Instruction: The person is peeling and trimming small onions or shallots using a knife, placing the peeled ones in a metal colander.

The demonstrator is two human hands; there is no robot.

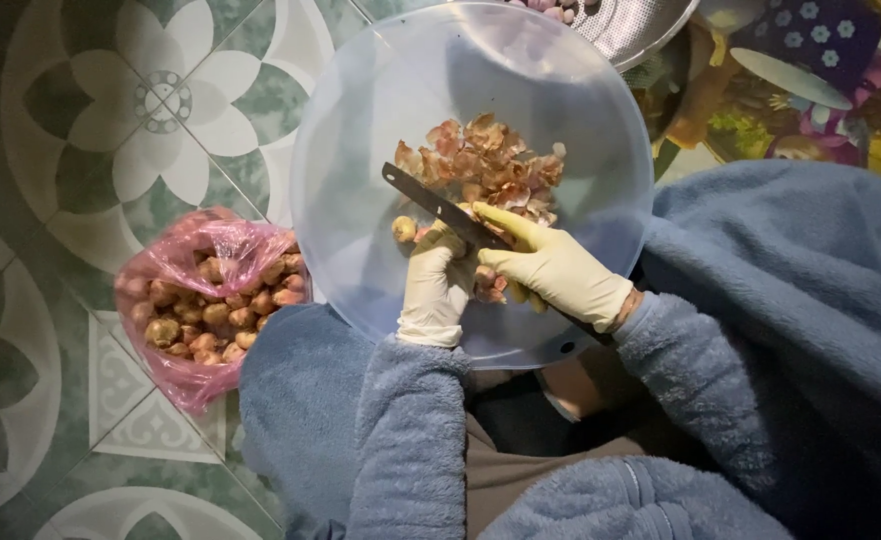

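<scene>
Both hands gloved, blue fleece sleeves, reaching up over the near part of a clear round bowl (361,150) held on the lap. Right hand (551,265) is wrapped around the knife (441,208) handle, index finger stretched out along the blade's back, wrist bent toward the bowl's centre. Left hand (436,280) is curled, fingers pinching a small shallot (404,229) right at the blade; grip looks closed on it, though the fingertips are partly hidden behind the knife. Knife handle is fully covered by the right palm, only the dark blade shows. Blade's long axis runs diagonally, tip pointing up-left toward the bowl's left rim, butt toward the lower right. Shallot sits just under the blade, near the bowl's middle, slightly toward its near side; its own orientation is too small to tell. Peel pile (491,165) lies at bowl centre, just beyond the blade. More peeled pieces under the right hand, mostly hidden. Pink bag (176,260) of shallots sits on the tiled floor, left of the bowl. Metal strainer (631,25) is cut off at the top edge, past the bowl's far rim.
</scene>
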